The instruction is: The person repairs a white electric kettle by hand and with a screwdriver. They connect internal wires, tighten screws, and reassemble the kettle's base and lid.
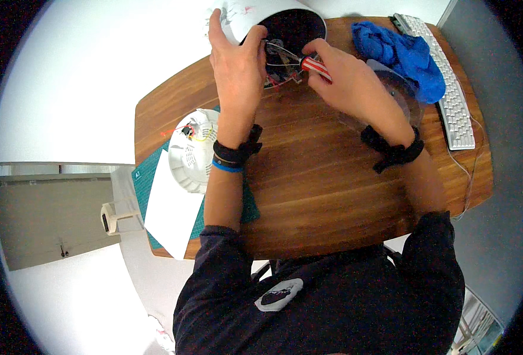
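Observation:
A white cylindrical housing (261,13) lies on its side at the far edge of the table, its dark open end toward me. Wires and small parts (282,59) show inside the opening. My left hand (238,68) grips the housing's left rim, thumb at the opening and index finger stretched up along the outside. Closed in my right hand (350,80) is a screwdriver with a red-and-white striped handle (316,68), pointing left into the opening. Its tip is hard to make out among the wires.
A round white vented cover (193,157) with wires lies left on white paper (170,207) and a green cutting mat (249,204). At right are a blue cloth (400,56), a clear plastic piece (391,80) and a white keyboard (451,100) with its cable on the wooden table (315,177).

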